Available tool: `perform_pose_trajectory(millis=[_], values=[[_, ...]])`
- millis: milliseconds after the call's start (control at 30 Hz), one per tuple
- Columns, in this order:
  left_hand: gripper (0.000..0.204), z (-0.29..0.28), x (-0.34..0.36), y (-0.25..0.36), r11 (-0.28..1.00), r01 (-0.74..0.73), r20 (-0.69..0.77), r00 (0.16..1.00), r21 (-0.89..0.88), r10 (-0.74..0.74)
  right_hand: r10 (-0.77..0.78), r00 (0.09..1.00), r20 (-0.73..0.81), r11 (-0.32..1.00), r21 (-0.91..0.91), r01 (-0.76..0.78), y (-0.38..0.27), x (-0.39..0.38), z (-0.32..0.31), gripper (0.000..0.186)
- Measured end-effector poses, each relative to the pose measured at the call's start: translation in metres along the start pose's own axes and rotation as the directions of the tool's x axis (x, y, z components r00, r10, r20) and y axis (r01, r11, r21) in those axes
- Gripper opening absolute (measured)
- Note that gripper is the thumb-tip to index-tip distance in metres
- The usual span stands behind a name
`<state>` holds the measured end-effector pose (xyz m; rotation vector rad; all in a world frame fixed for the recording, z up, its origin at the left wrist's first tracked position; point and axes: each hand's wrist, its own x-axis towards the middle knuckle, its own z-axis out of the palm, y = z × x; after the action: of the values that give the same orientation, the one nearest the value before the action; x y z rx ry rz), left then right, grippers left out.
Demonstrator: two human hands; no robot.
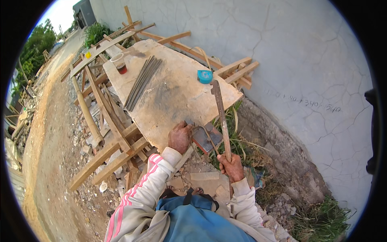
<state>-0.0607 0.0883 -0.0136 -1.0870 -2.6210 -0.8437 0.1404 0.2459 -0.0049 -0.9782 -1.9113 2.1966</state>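
My right hand [231, 167] is wrapped round the lower part of a long rusty bending bar [223, 121], whose notched head points away over the board's right corner. My left hand [180, 137] is closed at the near edge of the pale work board [181, 97], its fingers curled by one end of a thin bent metal rod [210, 139]. From there the rod curves toward my right hand. Beneath it sits a dark metal plate [213, 138] with a reddish edge. A bundle of straight thin rods [143, 82] lies on the board, left of its middle.
A blue tape measure [204, 76] lies near the board's right edge. A clear cup [119, 64] of dark red drink stands at the far left. Wooden beams [105, 109] jut out around the board. A cracked grey wall [306, 52] rises on the right; a dirt road [52, 133] runs left.
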Motion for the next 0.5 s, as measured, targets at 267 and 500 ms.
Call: perform_pose_trajectory(millis=[267, 500], values=[[0.022, 0.005, -0.006, 0.005, 0.989, -0.026, -0.046, 0.998, 0.148, 0.034, -0.141, 0.981, -0.131, 0.975, -0.191, 0.115, 0.002, -0.014, -0.032, 0.032], [0.023, 0.005, -0.006, 0.001, 0.981, -0.052, 0.016, 0.999, 0.185, 0.05, -0.306, 0.904, -0.299, 0.753, -0.657, 0.038, 0.049, -0.048, -0.122, 0.04]])
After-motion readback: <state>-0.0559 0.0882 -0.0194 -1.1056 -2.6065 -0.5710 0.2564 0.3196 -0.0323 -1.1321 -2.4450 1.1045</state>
